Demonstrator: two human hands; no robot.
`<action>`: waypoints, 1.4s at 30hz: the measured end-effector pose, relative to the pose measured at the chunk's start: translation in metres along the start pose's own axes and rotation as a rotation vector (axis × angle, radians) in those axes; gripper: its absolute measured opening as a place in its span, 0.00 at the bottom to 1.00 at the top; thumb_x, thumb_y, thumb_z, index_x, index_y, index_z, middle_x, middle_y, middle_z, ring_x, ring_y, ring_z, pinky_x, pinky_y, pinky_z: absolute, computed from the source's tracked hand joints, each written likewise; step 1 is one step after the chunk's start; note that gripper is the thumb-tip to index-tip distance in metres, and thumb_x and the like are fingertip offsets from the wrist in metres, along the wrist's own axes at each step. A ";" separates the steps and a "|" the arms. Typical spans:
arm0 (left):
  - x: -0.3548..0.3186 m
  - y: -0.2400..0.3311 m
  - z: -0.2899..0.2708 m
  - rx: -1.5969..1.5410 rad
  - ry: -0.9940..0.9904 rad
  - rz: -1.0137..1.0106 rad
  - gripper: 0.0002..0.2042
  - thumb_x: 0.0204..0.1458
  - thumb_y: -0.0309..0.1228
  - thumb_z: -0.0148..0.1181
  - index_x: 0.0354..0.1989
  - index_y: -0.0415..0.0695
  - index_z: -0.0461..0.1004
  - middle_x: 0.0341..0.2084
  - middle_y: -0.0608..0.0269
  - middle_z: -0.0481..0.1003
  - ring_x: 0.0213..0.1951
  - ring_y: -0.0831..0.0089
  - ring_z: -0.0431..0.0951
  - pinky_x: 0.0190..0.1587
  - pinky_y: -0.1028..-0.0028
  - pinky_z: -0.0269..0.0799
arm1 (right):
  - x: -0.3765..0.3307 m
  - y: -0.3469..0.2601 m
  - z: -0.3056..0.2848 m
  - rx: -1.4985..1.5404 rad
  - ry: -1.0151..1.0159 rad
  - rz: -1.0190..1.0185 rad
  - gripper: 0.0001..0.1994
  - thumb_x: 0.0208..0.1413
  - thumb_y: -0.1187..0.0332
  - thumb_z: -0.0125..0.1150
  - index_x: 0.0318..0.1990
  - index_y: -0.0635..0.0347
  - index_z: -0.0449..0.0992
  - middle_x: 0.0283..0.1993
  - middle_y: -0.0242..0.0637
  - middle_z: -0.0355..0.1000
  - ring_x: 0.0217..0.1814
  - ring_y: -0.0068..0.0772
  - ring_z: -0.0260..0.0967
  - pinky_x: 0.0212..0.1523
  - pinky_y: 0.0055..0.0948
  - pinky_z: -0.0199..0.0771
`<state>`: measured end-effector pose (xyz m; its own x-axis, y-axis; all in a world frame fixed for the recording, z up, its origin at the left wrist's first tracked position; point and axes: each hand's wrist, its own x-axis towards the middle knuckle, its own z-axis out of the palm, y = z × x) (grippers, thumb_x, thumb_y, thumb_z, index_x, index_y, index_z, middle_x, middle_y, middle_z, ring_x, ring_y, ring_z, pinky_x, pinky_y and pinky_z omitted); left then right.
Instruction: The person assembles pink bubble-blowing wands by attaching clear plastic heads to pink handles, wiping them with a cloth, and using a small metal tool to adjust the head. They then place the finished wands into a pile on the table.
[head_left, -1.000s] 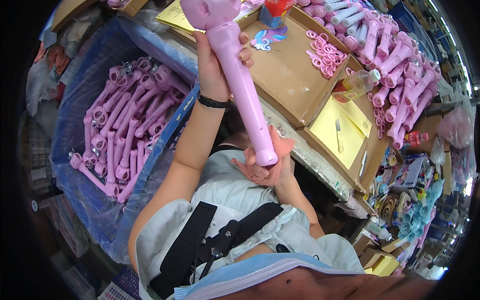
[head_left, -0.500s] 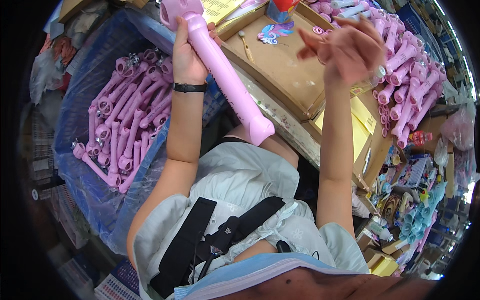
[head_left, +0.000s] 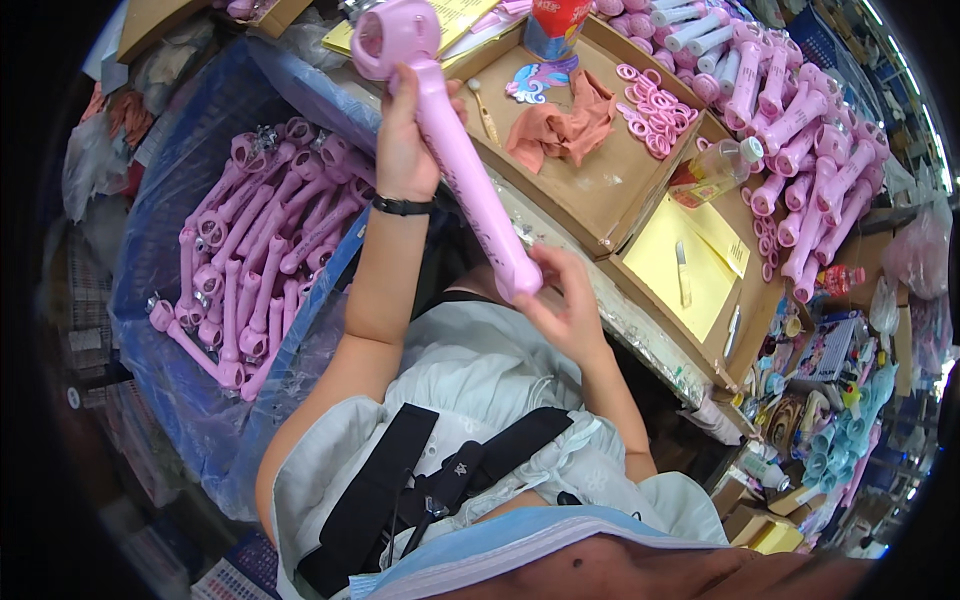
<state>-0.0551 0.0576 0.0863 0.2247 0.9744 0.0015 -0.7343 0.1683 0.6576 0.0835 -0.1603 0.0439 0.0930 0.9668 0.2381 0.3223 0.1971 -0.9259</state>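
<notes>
A cluttered workbench [head_left: 600, 205]: the left hand [head_left: 405, 150] grips a pink wand [head_left: 455, 150] mid-shaft, the right hand [head_left: 565, 305] pinching its lower end. Many wands fill the blue bin [head_left: 160, 200] at nine o'clock; more are piled at two o'clock.

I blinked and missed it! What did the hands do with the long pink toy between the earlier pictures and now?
The right hand had gone up over the cardboard tray; now it is back down, touching the bottom end of the pink wand. An orange cloth now lies in the tray. The left hand kept gripping the wand's upper part, and the pink wands in the blue bin stayed put.
</notes>
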 end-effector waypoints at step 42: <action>-0.095 -0.109 -0.003 0.316 -0.233 -0.706 0.11 0.56 0.37 0.56 0.38 0.45 0.64 0.22 0.65 0.70 0.19 0.78 0.72 0.21 0.79 0.70 | -0.034 0.076 -0.268 -0.720 0.513 0.384 0.12 0.53 0.68 0.58 0.44 0.62 0.75 0.41 0.41 0.75 0.41 0.38 0.72 0.43 0.31 0.70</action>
<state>0.0023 -0.0525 0.0124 0.7210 0.5924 -0.3594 -0.1619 0.6484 0.7439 0.3572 -0.2220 0.0441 0.6581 0.7220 0.2136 0.6690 -0.4306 -0.6058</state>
